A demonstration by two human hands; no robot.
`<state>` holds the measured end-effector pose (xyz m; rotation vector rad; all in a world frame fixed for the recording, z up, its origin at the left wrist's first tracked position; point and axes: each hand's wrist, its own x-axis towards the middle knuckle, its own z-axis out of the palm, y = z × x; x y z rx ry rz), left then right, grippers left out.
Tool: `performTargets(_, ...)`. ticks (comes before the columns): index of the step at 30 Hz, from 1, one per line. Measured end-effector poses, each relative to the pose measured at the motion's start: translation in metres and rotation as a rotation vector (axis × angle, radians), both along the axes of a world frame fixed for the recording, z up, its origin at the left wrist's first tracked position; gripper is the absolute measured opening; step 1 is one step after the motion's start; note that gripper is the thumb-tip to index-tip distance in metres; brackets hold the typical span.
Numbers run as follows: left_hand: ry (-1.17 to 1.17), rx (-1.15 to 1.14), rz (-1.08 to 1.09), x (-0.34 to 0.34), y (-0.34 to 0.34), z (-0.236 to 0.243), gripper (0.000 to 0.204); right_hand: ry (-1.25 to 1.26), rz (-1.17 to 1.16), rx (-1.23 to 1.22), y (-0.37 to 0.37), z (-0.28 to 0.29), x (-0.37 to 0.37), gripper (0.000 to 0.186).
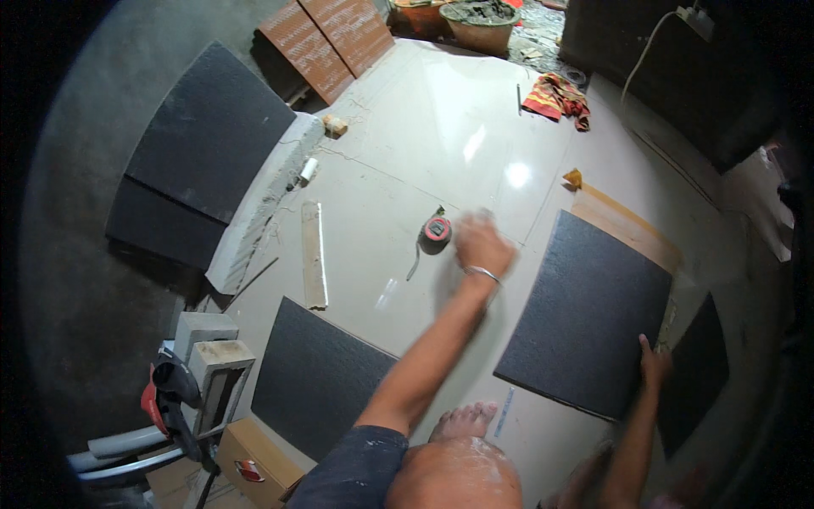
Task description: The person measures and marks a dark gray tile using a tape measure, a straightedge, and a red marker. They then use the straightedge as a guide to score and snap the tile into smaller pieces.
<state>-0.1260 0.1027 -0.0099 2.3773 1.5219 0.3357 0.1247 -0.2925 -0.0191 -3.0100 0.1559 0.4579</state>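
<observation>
My left hand (485, 242), with a bracelet at its wrist, is over the pale floor and smeared by motion. Just left of it lies a round tape measure (437, 231), black with a red ring, a short piece of its blade out. Whether those fingers hold anything is not visible. On the right, my right hand (653, 363) grips the side edge of a dark grey tile (585, 314), thumb on top and the other fingers hidden. A tan board (632, 227) shows along the tile's far edge.
More dark tiles lie at lower left (318, 373) and far right (697, 373); others lean on the left wall (212, 136). Near my foot is a blue-marked strip (504, 411). Beyond are a narrow offcut (314, 254), a red-yellow cloth (558, 100) and a mortar bucket (480, 25).
</observation>
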Motion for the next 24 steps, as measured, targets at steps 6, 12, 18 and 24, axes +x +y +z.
performTargets(6,0.12,-0.226,0.029,-0.068,0.09,-0.016,0.045,-0.331,0.13,0.379,0.047,0.011,-0.049,0.047)
performTargets(12,-0.259,-0.607,-0.23,-0.068,0.021,0.022,0.036,0.127,0.299,1.128,0.111,0.033,-0.151,0.037)
performTargets(18,-0.295,-0.86,-0.733,-0.022,-0.132,0.038,0.029,0.558,-0.096,1.429,0.101,0.035,-0.171,0.023)
performTargets(24,-0.151,-1.142,-0.861,-0.003,-0.195,0.04,0.038,0.549,-0.317,1.198,-0.003,0.042,-0.168,0.012)
